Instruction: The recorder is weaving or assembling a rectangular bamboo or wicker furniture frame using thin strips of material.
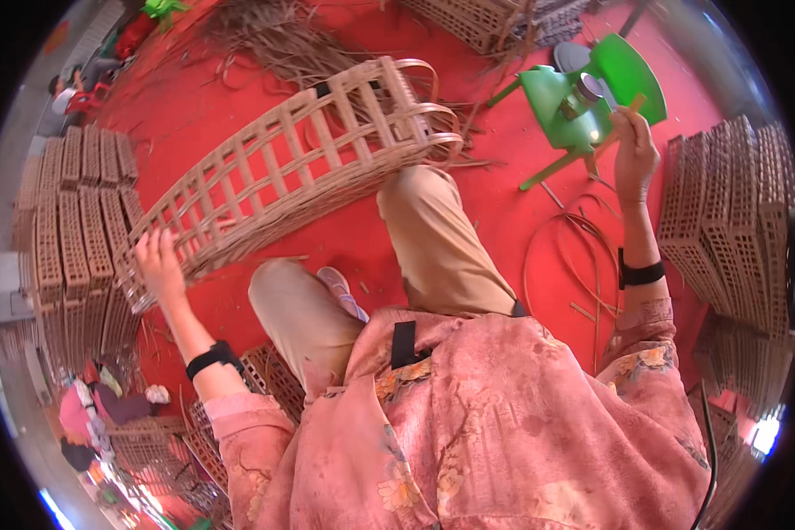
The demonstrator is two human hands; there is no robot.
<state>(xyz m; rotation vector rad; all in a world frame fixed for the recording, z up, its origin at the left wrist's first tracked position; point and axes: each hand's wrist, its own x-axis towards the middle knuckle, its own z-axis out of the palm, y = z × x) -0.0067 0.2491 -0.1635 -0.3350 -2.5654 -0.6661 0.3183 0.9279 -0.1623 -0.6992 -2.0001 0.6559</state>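
A long brown woven basket [278,168] with an open lattice side lies tilted in front of me. Its right end, which has several loose strip loops, is by my raised knee. At the basket's left end, my left hand [159,262] grips the edge with bent fingers. Out to the right, my right hand [636,157] is raised beside a small green chair [548,102], pinching a short tan strip [636,103]. On the chair seat stands a jar-like container [583,94] with a round, shiny top. A greyish, blade-like piece close to it is too blurred to name.
Stacked woven baskets stand at left [71,212] and right [724,221], with another stack [477,22] at the far side. Loose strips [274,40] lie heaped behind the basket. A coiled strip [583,252] lies on the red floor [495,225]. Other people [84,84] sit far left.
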